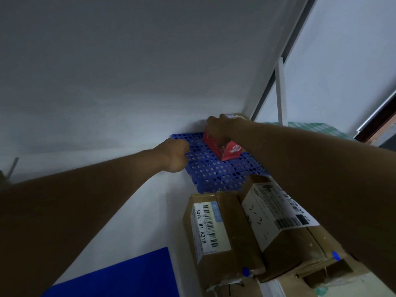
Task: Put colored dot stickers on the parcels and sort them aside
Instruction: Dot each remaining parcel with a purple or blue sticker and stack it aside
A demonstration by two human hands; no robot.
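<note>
The right hand (216,130) reaches out over a red box (222,146) and grips it from above, fingers curled down over its far and near edges. The box sits tilted on a blue perforated pallet (214,174), one corner toward the camera, a white pattern showing on its near face. Just behind the hand a brown carton (237,116) peeks out against the wall — only its top edge shows.

The left hand (174,155) is stretched out to the left edge of the pallet, fingers curled into a fist; seen from behind the wrist, whether it holds anything cannot be told.

Nearer the camera, two cardboard parcels lie side by side at the pallet's near edge. The left parcel (216,232) carries a white barcode label and a blue dot sticker (246,271) at its near end. The right parcel (276,228) bears a label with handwritten marks, a long white barcode strip, and another blue dot (335,255) on its near corner, beside the right forearm. More cardboard (334,279) lies beneath them, at the bottom of the view.

A flat blue sheet (128,275) lies at lower left on the white floor (132,215). A pale wall (128,71) fills the upper view — a white window frame (280,91) stands at right.
</note>
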